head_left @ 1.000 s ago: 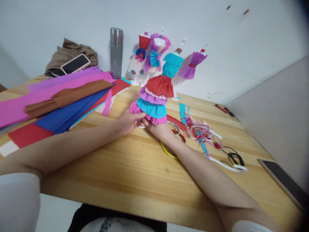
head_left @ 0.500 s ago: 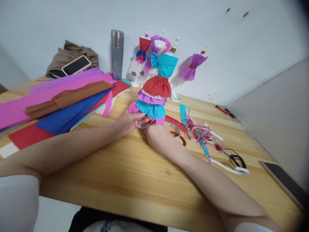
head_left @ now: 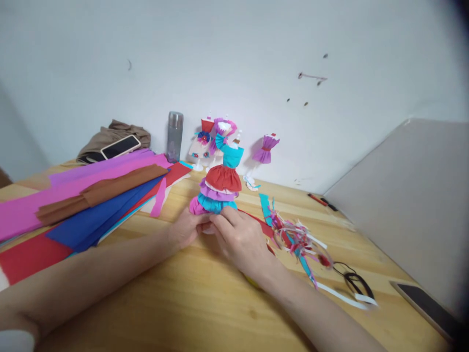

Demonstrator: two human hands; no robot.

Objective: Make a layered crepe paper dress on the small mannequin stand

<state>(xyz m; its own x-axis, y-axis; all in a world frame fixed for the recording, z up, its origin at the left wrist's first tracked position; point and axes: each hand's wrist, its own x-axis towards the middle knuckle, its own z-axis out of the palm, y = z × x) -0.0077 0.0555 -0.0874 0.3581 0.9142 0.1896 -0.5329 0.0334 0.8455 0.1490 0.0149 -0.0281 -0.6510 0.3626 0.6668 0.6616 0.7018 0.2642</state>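
A small doll mannequin (head_left: 237,139) wears a tiered paper dress (head_left: 223,178). Its top is turquoise with a pleated fan at one shoulder, and red, purple, turquoise and magenta ruffles form the skirt. My left hand (head_left: 186,228) is closed at the lower left hem, its fingertips partly hidden under the ruffles. From the right, my right hand (head_left: 240,238) pinches the bottom turquoise ruffle with curled fingers. The hands nearly meet below the skirt, with a bit of the white base showing between them.
Coloured crepe paper sheets (head_left: 106,190) cover the table's left side. Behind stand a grey flask (head_left: 175,137), more dressed mannequins (head_left: 266,149) and a brown cloth with a phone (head_left: 120,146). To the right lie a scrap pile (head_left: 293,234), black cord (head_left: 359,286) and a dark tablet-like device (head_left: 425,305).
My right hand has come up from beneath the skirt to its front right hem. My left hand stays at the left hem. The view has tilted upward, so everything sits lower.
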